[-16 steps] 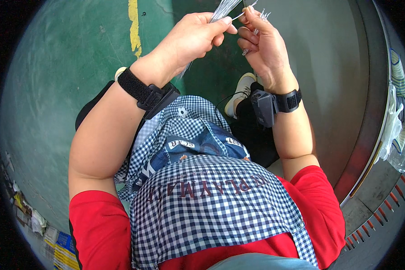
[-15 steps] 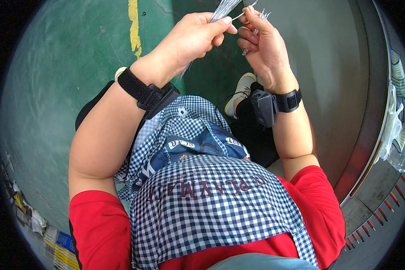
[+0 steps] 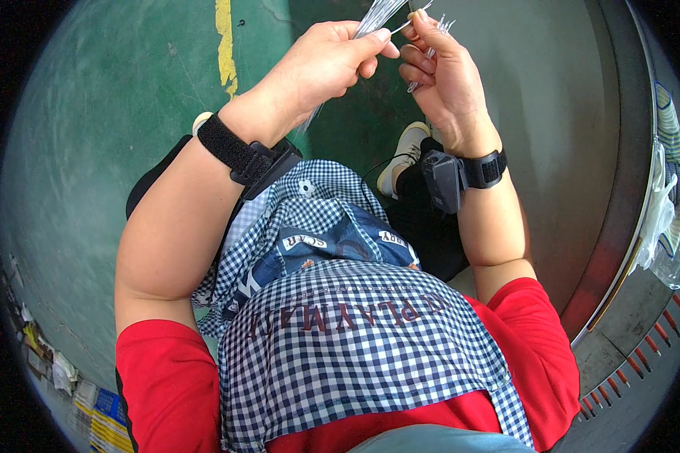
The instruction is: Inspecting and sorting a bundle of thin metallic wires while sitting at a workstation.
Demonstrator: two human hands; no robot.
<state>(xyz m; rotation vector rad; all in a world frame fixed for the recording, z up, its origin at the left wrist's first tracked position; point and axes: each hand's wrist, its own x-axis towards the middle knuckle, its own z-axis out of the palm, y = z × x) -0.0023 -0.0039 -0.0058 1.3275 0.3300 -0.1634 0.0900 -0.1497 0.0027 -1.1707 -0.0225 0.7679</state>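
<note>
The person wears a red short-sleeved shirt (image 3: 166, 377) under a navy-and-white gingham apron (image 3: 355, 370) with dark red lettering (image 3: 368, 316), black wrist straps (image 3: 228, 147) bearing boxy black modules (image 3: 443, 181), and, farther off, black trousers (image 3: 425, 235) and whitish sneakers (image 3: 410, 152).

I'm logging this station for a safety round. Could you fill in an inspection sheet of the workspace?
Surface: green floor with a worn yellow line.
Things in hand: bundle of thin silvery strands; smaller bunch of strands; one strand spans the gap between the hands.
Clutter: small dark object beside the line; white plastic bag and striped cloth at the right edge.
Hands: left hand grips the bundle; right hand holds the smaller bunch.
Cables: thin dark cord near a pale shoe; ends untraceable.
Surroundings: row of reddish rods, lower right; yellow-and-blue stack, lower left.
</note>
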